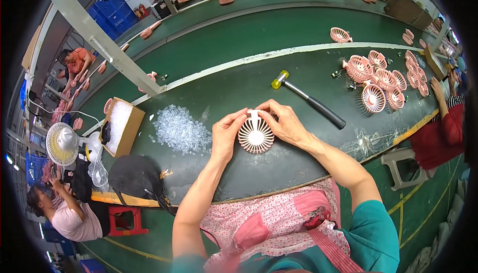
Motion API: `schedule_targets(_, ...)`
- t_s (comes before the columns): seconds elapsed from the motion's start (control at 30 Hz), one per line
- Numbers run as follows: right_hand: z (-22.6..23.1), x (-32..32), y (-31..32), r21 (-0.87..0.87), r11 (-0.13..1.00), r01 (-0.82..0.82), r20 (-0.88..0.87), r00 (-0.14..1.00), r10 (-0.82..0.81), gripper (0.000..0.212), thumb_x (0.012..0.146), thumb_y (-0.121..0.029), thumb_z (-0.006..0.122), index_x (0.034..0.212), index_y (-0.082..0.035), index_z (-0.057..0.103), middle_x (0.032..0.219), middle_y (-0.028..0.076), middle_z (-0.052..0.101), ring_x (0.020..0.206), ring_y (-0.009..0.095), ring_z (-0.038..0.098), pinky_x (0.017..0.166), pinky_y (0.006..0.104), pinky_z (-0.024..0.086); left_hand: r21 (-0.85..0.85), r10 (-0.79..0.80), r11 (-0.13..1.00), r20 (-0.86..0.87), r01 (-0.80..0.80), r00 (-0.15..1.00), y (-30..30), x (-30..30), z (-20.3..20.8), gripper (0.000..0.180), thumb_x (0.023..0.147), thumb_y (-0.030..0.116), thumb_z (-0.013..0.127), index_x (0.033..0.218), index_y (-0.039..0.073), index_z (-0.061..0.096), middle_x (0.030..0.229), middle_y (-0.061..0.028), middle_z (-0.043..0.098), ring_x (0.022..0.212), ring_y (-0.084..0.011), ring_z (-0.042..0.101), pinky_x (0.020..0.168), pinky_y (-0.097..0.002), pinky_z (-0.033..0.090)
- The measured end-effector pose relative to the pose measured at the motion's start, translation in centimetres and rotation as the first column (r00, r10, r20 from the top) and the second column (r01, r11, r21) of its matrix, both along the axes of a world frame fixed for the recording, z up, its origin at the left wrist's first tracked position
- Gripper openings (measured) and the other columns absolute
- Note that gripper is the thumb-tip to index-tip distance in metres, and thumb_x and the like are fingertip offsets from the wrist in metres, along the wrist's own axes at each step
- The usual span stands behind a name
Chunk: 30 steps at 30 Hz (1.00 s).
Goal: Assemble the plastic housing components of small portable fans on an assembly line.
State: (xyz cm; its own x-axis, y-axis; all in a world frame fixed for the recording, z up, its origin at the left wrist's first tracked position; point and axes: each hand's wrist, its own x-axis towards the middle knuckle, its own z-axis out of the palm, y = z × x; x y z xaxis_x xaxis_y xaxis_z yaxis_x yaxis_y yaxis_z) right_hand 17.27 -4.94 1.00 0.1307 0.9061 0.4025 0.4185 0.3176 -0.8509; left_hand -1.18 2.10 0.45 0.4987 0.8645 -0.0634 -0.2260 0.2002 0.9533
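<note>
Both hands grip a round pink-and-white slotted fan housing (pixel 256 138) over the dark green worktable. My left hand (pixel 228 134) is closed on its upper left edge, thumb and fingers pinched together. From the other side my right hand (pixel 283 122) pinches the top right, by the short neck. The fingers hide part of that neck, and anything small between them cannot be made out. Left of my left hand lies a heap of small clear plastic pieces (pixel 180 128). A mallet (pixel 311 99) with a yellow-faced head and black handle rests to the right of my right hand.
Several pink fan housings (pixel 373 97) are piled at the right. An open cardboard box (pixel 121 126) with white contents, a black bag (pixel 137 178) and a white fan (pixel 62 144) stand at left. A metal post (pixel 107 49) rises before the green conveyor (pixel 239 34). Co-workers sit around.
</note>
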Motion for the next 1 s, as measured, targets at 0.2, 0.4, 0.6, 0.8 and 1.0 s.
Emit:
schedule_targets(0.2, 0.1, 0.5, -0.1, 0.017, 0.999, -0.031, 0.005, 1.000, 0.031, 0.017, 0.097, -0.014, 0.061, 0.105, 0.001, 0.063, 0.093, 0.016, 0.071, 0.085, 0.031, 0.071, 0.073, 0.0394, 0.055, 0.128, 0.016, 0.992, -0.034, -0.012, 0.999, -0.8, 0.4, 0.3, 0.021, 0.094, 0.005, 0.067, 0.114, -0.001, 0.068, 0.101, -0.0066, 0.071, 0.093, -0.0115, 0.067, 0.086, -0.0242, 0.053)
schedule_targets(0.4, 0.7, 0.7, -0.2, 0.049, 0.989, -0.137, 0.005, 0.991, 0.137, 0.017, 0.096, -0.011, 0.063, 0.107, 0.002, 0.066, 0.094, 0.013, 0.071, 0.085, 0.023, 0.070, 0.075, 0.0324, 0.055, 0.064, -0.059, 0.996, 0.052, 0.056, 0.997, -0.4, 0.3, -0.7, 0.018, 0.093, 0.005, 0.068, 0.110, -0.001, 0.066, 0.101, -0.0074, 0.071, 0.090, -0.0107, 0.067, 0.081, -0.0237, 0.055)
schedule_targets(0.6, 1.0, 1.4, -0.4, -0.025, 0.998, -0.050, 0.083, 0.995, 0.052, 0.015, 0.093, -0.013, 0.066, 0.098, 0.001, 0.063, 0.095, 0.012, 0.065, 0.088, 0.024, 0.064, 0.079, 0.0366, 0.052, -0.136, -0.043, 0.988, 0.204, 0.072, 0.978, -0.1, 0.3, -0.9, 0.020, 0.094, 0.008, 0.068, 0.112, 0.000, 0.065, 0.104, -0.0080, 0.071, 0.089, -0.0120, 0.068, 0.079, -0.0251, 0.056)
schedule_targets(0.8, 0.8, 1.7, 0.0, 0.076, 0.996, -0.052, 0.182, 0.983, 0.038, 0.014, 0.091, -0.013, 0.065, 0.093, 0.000, 0.060, 0.089, 0.012, 0.062, 0.088, 0.029, 0.060, 0.080, 0.0412, 0.049, -0.145, -0.055, 0.986, 0.188, 0.083, 0.981, 0.0, 0.4, -0.7, 0.019, 0.094, 0.009, 0.068, 0.111, 0.000, 0.065, 0.102, -0.0076, 0.071, 0.089, -0.0115, 0.067, 0.079, -0.0256, 0.056)
schedule_targets(1.0, 0.5, 1.8, -0.2, -0.202, 0.965, -0.168, -0.188, 0.973, 0.130, 0.030, 0.096, -0.024, 0.067, 0.111, 0.000, 0.059, 0.102, 0.011, 0.068, 0.097, 0.017, 0.064, 0.087, 0.0331, 0.051, -0.108, -0.072, 0.990, 0.150, 0.089, 0.986, -0.1, 1.1, -0.8, 0.022, 0.095, 0.009, 0.067, 0.114, -0.001, 0.062, 0.103, -0.0078, 0.069, 0.090, -0.0119, 0.066, 0.079, -0.0252, 0.055)
